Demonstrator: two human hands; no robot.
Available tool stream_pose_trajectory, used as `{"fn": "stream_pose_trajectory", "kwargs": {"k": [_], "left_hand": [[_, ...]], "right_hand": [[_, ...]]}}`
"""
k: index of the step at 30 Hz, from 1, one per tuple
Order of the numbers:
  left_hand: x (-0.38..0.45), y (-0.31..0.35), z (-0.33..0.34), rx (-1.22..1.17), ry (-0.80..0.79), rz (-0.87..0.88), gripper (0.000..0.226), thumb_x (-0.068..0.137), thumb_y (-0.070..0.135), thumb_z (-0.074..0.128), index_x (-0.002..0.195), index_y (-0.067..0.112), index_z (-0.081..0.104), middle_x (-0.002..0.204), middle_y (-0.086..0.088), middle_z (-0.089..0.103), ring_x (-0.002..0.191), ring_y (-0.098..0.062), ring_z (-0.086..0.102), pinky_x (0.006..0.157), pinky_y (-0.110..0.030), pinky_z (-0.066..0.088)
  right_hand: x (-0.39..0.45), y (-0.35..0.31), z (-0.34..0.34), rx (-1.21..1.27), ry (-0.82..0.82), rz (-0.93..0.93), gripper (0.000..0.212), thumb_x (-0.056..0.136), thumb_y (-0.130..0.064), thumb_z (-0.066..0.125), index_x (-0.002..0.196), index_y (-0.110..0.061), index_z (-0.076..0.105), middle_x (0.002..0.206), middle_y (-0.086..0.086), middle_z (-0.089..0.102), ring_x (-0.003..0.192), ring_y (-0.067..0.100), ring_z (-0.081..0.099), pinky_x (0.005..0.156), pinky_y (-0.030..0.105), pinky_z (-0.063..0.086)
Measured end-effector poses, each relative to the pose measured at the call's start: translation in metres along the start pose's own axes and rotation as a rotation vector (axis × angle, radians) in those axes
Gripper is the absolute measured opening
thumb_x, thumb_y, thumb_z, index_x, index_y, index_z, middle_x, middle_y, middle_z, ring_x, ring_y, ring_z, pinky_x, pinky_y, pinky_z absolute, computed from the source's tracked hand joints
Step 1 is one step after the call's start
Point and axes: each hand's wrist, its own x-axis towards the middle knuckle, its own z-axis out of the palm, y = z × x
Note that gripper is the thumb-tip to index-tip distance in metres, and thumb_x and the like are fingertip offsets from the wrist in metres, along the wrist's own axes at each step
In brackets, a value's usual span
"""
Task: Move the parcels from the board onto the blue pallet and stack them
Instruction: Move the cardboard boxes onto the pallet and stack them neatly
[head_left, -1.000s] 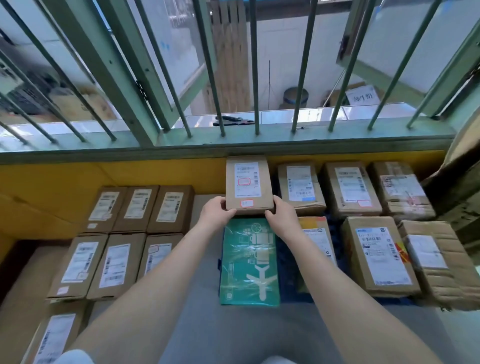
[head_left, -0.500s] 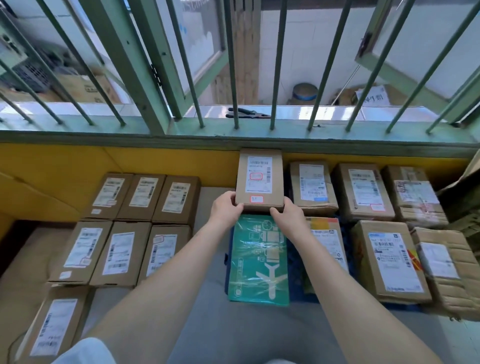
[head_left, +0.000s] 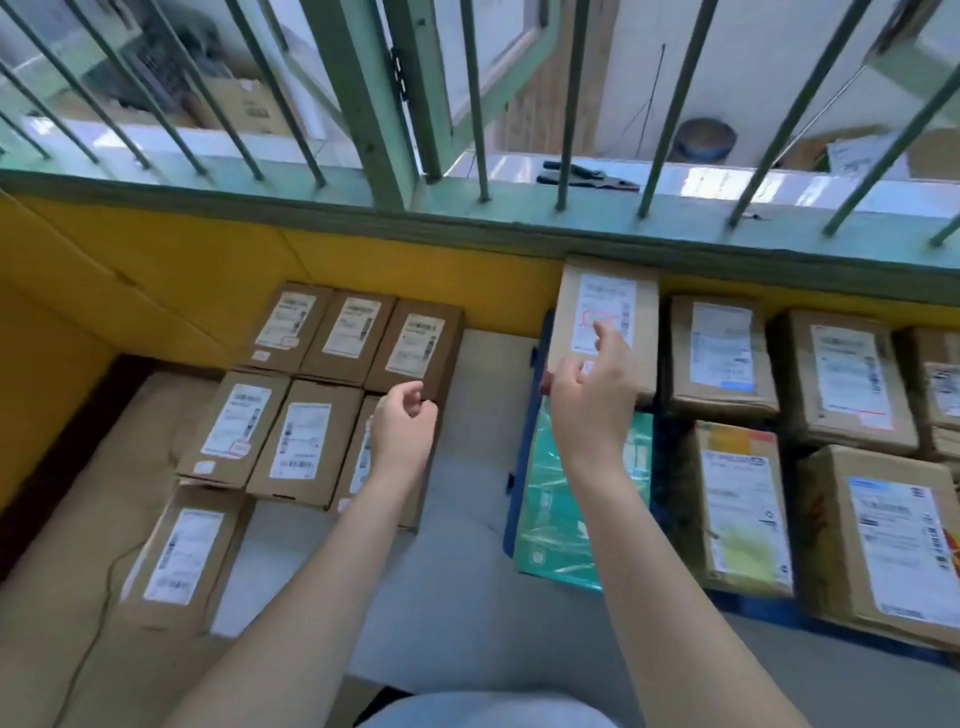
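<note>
Seven brown cardboard parcels (head_left: 306, 441) with white labels lie flat, packed edge to edge on the tan board (head_left: 62, 597) at left, while more labelled cartons (head_left: 719, 353) and a green plastic-wrapped parcel (head_left: 561, 525) lie in rows on the blue pallet (head_left: 519, 467) at right.
</note>
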Motion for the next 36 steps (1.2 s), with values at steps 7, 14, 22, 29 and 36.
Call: {"fn": "stream_pose_trajectory", "kwargs": {"k": [7, 14, 22, 29, 36], "left_hand": [[-0.007, -0.146, -0.119, 0.030, 0.160, -0.337, 0.035, 0.091, 0.015, 0.053, 0.126, 0.015, 0.059, 0.123, -0.005, 0.062, 0.103, -0.018, 0.060, 0.085, -0.028, 0.047], [-0.008, -0.268, -0.252, 0.173, 0.401, -0.551, 0.038, 0.086, 0.010, 0.056, 0.124, 0.009, 0.060, 0.126, -0.015, 0.060, 0.115, -0.032, 0.055, 0.099, -0.038, 0.044], [0.018, -0.358, -0.309, 0.099, 0.196, -0.763, 0.063, 0.087, 0.030, 0.061, 0.146, 0.019, 0.039, 0.140, -0.014, 0.045, 0.126, -0.033, 0.048, 0.106, -0.039, 0.040], [0.003, -0.367, -0.318, -0.281, 0.171, -0.768, 0.038, 0.086, 0.029, 0.067, 0.119, 0.027, 0.049, 0.112, -0.004, 0.062, 0.086, -0.021, 0.067, 0.067, -0.033, 0.061], [-0.058, -0.327, -0.351, -0.402, 0.022, -0.512, 0.045, 0.092, 0.019, 0.065, 0.133, 0.027, 0.049, 0.115, -0.002, 0.060, 0.093, -0.016, 0.068, 0.069, -0.027, 0.059]], "right_hand": [[-0.121, -0.036, 0.152, -0.085, -0.896, 0.117, 0.046, 0.091, -0.016, 0.050, 0.136, -0.011, 0.049, 0.138, 0.010, 0.055, 0.121, 0.026, 0.055, 0.102, 0.037, 0.044], [-0.245, -0.056, 0.283, -0.156, -1.296, 0.297, 0.055, 0.093, -0.026, 0.052, 0.145, -0.012, 0.042, 0.141, 0.008, 0.051, 0.114, 0.023, 0.055, 0.096, 0.040, 0.048], [-0.290, -0.043, 0.388, -0.172, -1.228, 0.763, 0.040, 0.093, -0.025, 0.053, 0.129, -0.010, 0.044, 0.104, 0.005, 0.051, 0.083, 0.017, 0.049, 0.083, 0.035, 0.050], [-0.304, -0.045, 0.396, -0.088, -1.232, 0.921, 0.055, 0.090, -0.025, 0.057, 0.142, -0.015, 0.041, 0.135, 0.006, 0.057, 0.118, 0.027, 0.059, 0.084, 0.039, 0.056], [-0.316, -0.071, 0.350, -0.145, -1.259, 0.820, 0.038, 0.093, -0.024, 0.050, 0.130, -0.014, 0.045, 0.119, 0.003, 0.059, 0.106, 0.021, 0.059, 0.072, 0.029, 0.050]]}}
